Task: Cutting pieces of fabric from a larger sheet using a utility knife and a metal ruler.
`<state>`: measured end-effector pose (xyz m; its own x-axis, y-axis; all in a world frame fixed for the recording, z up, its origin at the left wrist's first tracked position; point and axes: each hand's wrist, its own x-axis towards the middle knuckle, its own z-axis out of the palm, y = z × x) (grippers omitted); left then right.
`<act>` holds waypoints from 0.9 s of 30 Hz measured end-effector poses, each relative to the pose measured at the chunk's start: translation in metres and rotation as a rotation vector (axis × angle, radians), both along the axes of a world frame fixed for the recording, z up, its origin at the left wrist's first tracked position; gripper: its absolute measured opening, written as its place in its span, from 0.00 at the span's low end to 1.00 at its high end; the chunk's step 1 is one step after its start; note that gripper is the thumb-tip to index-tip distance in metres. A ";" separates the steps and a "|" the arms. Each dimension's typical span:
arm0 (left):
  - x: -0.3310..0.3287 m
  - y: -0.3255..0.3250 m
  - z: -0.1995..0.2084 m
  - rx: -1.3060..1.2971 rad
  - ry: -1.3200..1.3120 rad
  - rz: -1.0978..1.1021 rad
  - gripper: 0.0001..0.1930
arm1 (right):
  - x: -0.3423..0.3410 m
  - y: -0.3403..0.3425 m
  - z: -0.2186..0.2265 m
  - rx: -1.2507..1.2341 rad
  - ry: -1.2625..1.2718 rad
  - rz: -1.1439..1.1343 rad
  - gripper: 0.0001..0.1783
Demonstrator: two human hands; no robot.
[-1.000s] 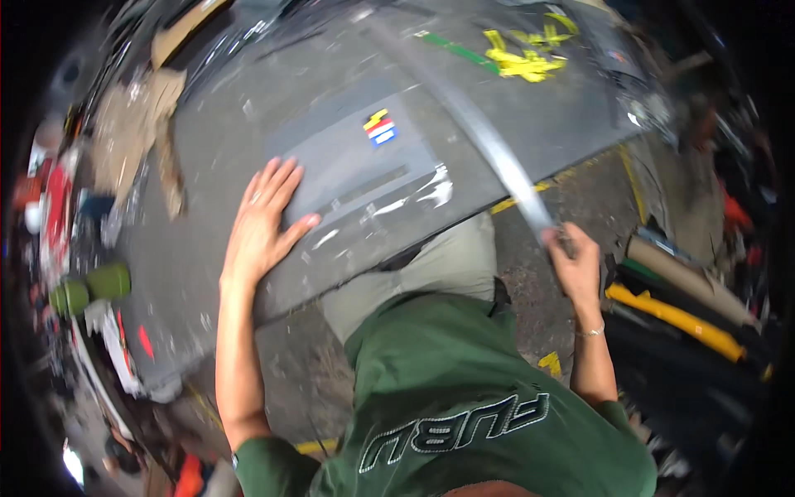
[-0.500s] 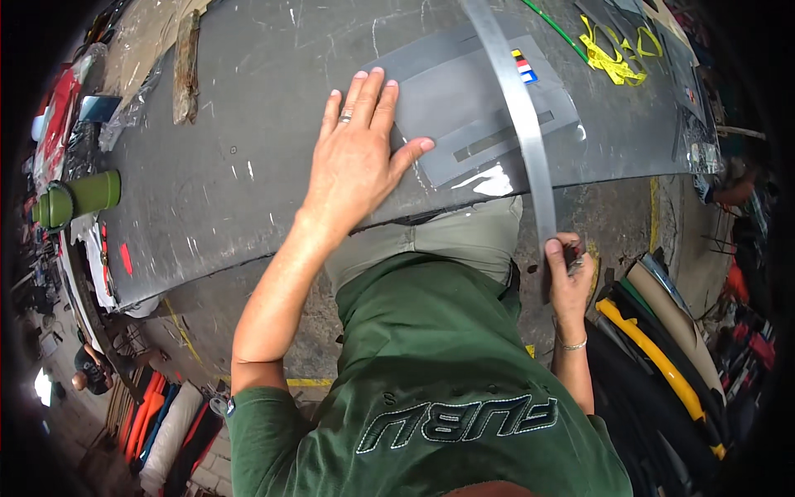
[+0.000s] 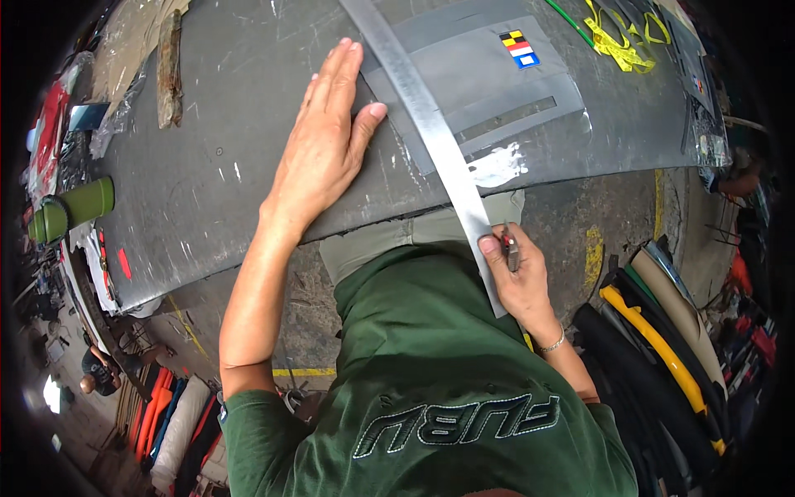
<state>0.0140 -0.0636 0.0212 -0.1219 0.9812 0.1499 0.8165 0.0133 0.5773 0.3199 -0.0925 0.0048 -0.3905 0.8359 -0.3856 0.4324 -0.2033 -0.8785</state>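
My left hand [image 3: 319, 145] lies flat on the dark worktable [image 3: 240, 166], fingers stretched out, beside the left edge of a grey sheet piece [image 3: 439, 74]. That piece bears a narrow slot [image 3: 505, 120] and a small multicoloured patch [image 3: 520, 50]. My right hand [image 3: 520, 269] grips the near end of a long metal ruler [image 3: 431, 137], thumb on top. Tucked in the same hand is a small red-and-grey tool [image 3: 509, 248], perhaps a cutter; its kind is partly hidden. The ruler slants across the left part of the grey piece, over the table's front edge.
A green bottle [image 3: 74, 209] lies at the table's left end. A wooden strip [image 3: 170, 74] and clear plastic are at far left. A yellow tape measure [image 3: 617, 41] lies at far right. Rolls of material [image 3: 662, 331] stand lower right. Another person [image 3: 99, 371] is at far left.
My right hand has moved left and slightly nearer, swinging the ruler from the piece's right part to its left part. My left hand has slid left, off the grey piece.
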 end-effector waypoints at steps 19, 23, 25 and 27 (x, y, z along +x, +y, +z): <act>-0.021 0.027 -0.015 0.085 0.253 -0.090 0.40 | -0.026 0.017 -0.002 -0.007 0.123 -0.064 0.13; -0.015 0.027 -0.012 0.094 0.279 -0.108 0.41 | -0.024 0.020 -0.004 -0.082 0.116 -0.071 0.15; -0.015 0.026 -0.012 0.099 0.295 -0.121 0.46 | -0.024 0.021 -0.006 -0.087 0.128 -0.062 0.15; -0.017 0.044 -0.033 0.386 -0.123 -0.334 0.49 | -0.024 0.021 -0.008 -0.095 0.142 -0.061 0.14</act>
<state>-0.0026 -0.0198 -0.0121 0.1483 0.8459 0.5123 0.6656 -0.4685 0.5809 0.2955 -0.0711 -0.0036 -0.3958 0.8222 -0.4091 0.2900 -0.3108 -0.9052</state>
